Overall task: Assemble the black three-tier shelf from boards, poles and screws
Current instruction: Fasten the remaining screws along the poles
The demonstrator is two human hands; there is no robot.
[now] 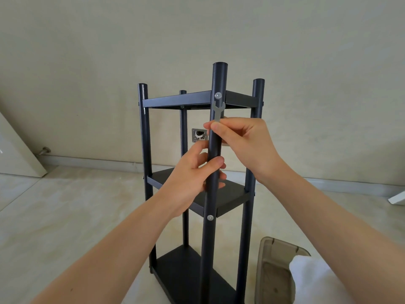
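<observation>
Three boards sit mounted on four poles: the black shelf [197,172] stands upright on the pale tiled floor [65,216], close to the wall, with top board [186,98], middle board [228,198] and bottom board [182,268] all in place. I note the nearest pole [215,137] runs up the centre of view, between both hands. My left hand [192,178] wraps this pole just above the middle board, fingers curled round it, thumb across the front. My right hand [243,139] is higher up, pinching the lower end of a small flat wrench [218,111] between thumb and fingertips; the other fingers are folded. Wrench is upright against the pole, its open forked end just below the top screw [218,95], apparently not seated on it. A second screw [210,217] shows on the same pole at the middle board's corner. To the lower right, a translucent grey plastic tray [276,270] lies on the floor beside white cloth [313,279]. A metal wall plate [199,135] is visible behind the shelf.
</observation>
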